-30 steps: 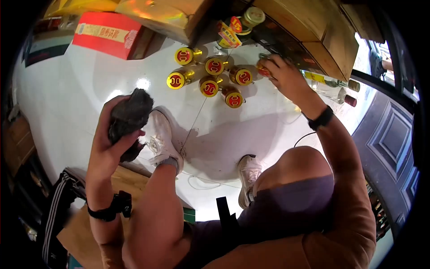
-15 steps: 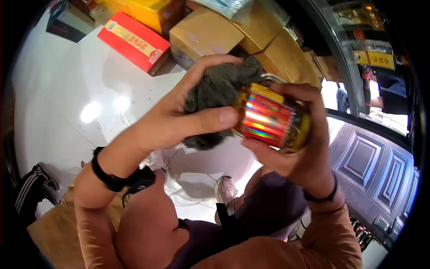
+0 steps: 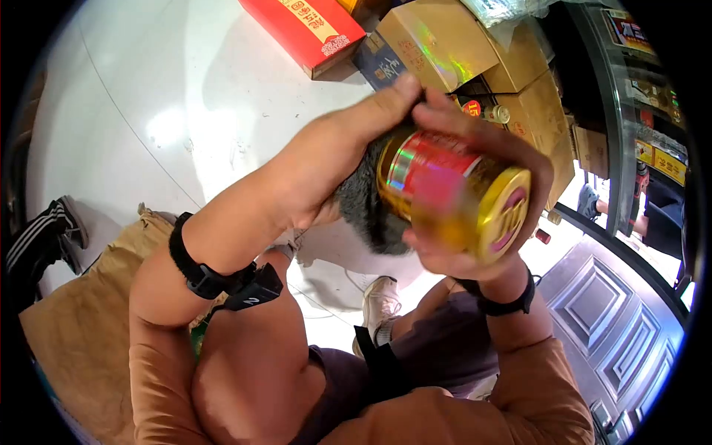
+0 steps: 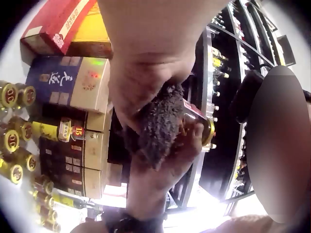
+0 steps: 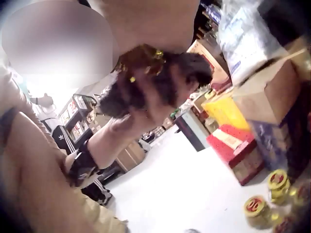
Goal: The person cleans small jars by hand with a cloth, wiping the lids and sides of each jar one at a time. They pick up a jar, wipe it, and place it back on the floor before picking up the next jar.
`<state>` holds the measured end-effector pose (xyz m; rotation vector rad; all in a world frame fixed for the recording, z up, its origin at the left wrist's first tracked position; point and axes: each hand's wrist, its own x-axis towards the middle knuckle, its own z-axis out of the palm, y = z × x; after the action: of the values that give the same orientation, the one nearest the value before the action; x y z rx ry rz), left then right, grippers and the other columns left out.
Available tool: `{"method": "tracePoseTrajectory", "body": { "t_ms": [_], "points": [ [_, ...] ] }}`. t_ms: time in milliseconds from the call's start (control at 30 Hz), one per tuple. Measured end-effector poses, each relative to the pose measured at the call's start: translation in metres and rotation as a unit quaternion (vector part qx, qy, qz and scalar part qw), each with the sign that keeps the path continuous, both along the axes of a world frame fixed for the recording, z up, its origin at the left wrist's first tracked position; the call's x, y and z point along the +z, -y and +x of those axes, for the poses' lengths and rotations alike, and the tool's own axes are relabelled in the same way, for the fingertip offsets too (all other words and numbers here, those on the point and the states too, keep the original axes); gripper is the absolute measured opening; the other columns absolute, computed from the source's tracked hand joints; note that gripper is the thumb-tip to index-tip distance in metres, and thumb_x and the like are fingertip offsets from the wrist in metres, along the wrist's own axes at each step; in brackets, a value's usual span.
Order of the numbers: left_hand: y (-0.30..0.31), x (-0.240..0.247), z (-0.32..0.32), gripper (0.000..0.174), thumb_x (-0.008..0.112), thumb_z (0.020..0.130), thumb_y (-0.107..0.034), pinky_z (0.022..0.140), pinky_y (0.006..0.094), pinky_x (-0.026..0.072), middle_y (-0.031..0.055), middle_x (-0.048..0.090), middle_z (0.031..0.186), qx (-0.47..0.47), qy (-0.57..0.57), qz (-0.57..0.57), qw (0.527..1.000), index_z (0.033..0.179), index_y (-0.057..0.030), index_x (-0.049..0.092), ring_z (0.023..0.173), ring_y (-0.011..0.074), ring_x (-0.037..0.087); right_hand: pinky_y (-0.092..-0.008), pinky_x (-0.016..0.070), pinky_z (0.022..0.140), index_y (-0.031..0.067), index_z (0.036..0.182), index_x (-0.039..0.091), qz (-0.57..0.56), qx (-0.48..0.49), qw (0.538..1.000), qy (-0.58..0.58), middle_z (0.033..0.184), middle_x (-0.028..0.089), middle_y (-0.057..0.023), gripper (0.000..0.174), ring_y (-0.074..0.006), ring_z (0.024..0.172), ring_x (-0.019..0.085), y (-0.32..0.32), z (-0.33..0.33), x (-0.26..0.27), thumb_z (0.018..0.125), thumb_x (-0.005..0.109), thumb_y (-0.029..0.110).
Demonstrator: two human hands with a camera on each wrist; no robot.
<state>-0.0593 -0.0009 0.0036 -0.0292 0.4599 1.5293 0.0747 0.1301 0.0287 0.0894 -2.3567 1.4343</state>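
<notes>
My right hand (image 3: 512, 148) grips a glass jar (image 3: 404, 174) with a red shiny label and a gold lid, tilted so that the lid points down and to the right. The left hand (image 3: 322, 159) holds a dark grey fluffy cloth (image 3: 363, 211) against the jar's base end. In the left wrist view the cloth (image 4: 163, 121) covers much of the jar, and the gold lid (image 4: 210, 133) shows beyond the right hand's fingers. The right wrist view shows the left hand's fingers (image 5: 150, 97) curled round the cloth (image 5: 194, 70).
Several gold-lidded jars (image 4: 10, 141) stand on the white floor. Beyond the hands are cardboard boxes (image 3: 445, 44) and a red box (image 3: 304, 30). Brown paper (image 3: 89, 297) lies at the left, a grey panelled door (image 3: 608, 319) at the right. Bottle shelves (image 4: 214, 97) rise behind.
The right hand has brought a jar up from the floor area to the cloth. Since then, the jar has turned lid toward the camera, and the left hand has moved over its base end.
</notes>
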Motion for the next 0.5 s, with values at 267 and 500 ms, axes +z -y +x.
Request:
{"method": "tracePoseTrajectory", "body": {
  "t_ms": [267, 500],
  "points": [
    [-0.043, 0.007, 0.030, 0.062, 0.041, 0.101, -0.050, 0.107, 0.0394, 0.0419, 0.0128, 0.048, 0.136, 0.200, -0.262, -0.012, 0.944, 0.145, -0.0081, 0.030, 0.127, 0.0242, 0.049, -0.0454, 0.0298, 0.113, 0.0078, 0.141, 0.037, -0.303, -0.222, 0.925, -0.062, 0.143, 0.045, -0.0216, 0.061, -0.0308, 0.131, 0.044, 0.015, -0.003, -0.008, 0.092, 0.065, 0.030],
    [-0.050, -0.002, 0.031, 0.055, 0.046, 0.102, -0.043, 0.098, 0.0334, 0.0460, 0.0120, 0.051, 0.127, 0.156, -0.083, 0.004, 0.984, 0.142, -0.0076, 0.029, 0.117, 0.0194, 0.053, -0.0374, 0.0461, 0.100, 0.0016, 0.133, 0.027, -0.386, -0.260, 0.884, -0.044, 0.131, 0.054, -0.0202, 0.078, -0.0247, 0.116, 0.057, 0.009, 0.006, -0.017, 0.078, 0.080, 0.013]
  ]
}}
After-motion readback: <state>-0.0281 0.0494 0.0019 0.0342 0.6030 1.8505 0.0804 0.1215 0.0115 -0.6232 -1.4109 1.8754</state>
